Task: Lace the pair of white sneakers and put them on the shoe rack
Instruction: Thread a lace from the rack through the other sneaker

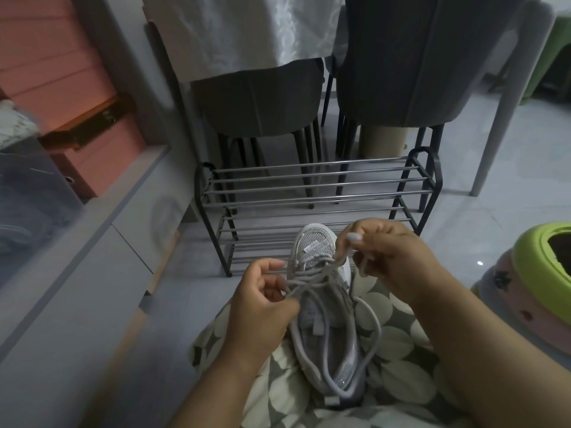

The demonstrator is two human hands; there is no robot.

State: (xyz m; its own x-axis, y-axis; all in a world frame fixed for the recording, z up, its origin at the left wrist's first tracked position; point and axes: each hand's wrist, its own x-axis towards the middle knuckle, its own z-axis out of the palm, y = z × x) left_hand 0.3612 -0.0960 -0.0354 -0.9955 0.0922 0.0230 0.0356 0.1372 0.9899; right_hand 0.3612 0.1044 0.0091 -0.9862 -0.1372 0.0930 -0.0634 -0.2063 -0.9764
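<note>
One white sneaker (pixel 321 332) lies on my lap, toe pointing away toward the shoe rack (pixel 315 193). Its grey-white lace (pixel 372 329) crosses the upper eyelets and hangs in a long loop down the right side. My left hand (pixel 262 307) pinches one lace strand at the sneaker's left side. My right hand (pixel 389 261) pinches the other strand above the toe, at the sneaker's right. The rack is a two-tier black frame with metal bars and holds nothing. The second sneaker is not in view.
Two dark chairs (pixel 256 100) and a table with a white cloth (pixel 247 29) stand behind the rack. A grey cabinet (pixel 92 273) runs along the left. Pink drawers (pixel 61 72) sit at top left. A green and pink stool (pixel 537 273) is at the right.
</note>
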